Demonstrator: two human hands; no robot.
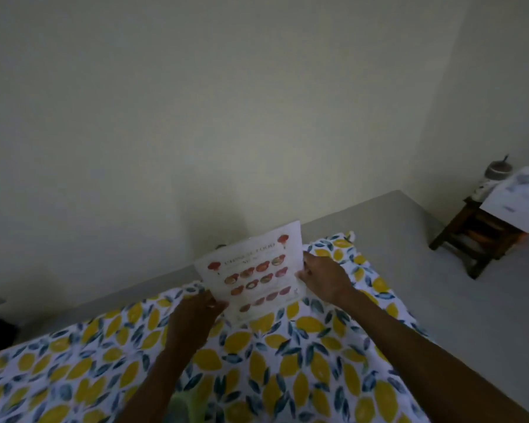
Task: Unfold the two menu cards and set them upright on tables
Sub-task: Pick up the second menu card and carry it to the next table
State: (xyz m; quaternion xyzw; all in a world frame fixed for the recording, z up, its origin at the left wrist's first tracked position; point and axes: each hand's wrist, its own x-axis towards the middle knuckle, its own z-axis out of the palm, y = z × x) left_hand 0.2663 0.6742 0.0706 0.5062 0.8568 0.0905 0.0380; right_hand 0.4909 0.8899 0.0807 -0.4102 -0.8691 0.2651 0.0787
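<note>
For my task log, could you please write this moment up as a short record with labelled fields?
surface: table under a lemon-print cloth
menu card: one in view, upright at the table's far edge, printed side towards the camera
left hand: grips the card's lower left edge
right hand: grips the card's right edge
second card: not visible
background: plain wall; wooden side table at right, holding white items
task state: first card being stood up, not yet released
</note>
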